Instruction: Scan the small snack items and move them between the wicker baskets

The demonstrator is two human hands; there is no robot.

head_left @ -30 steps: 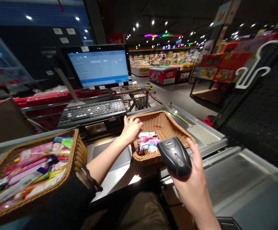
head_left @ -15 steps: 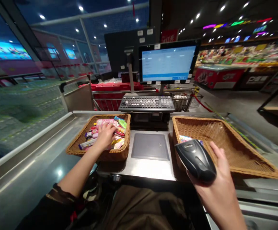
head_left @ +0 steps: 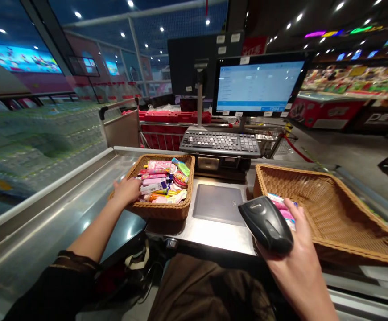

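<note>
My left hand is at the left side of a brown wicker basket, its fingers curled over the rim and the thumb outside. Fingertips reach close to a silver-white packet lying among several small, colourful packages inside. My right hand is wrapped around a black handheld barcode scanner, its head pointing up and left. The scanner hangs over the near left corner of a second wicker basket. Pink and white packages lie in that basket, partly hidden by the scanner and my fingers.
Between the baskets, a grey flat pad is set in the metal counter. Behind it stand a keyboard and a lit monitor. Shopping carts are beyond, with stacked wrapped bottles at left.
My left hand has moved from above the packages to the left rim of the basket. The view has swung slightly left. The scanner stays in my right hand, showing more packages behind it.
</note>
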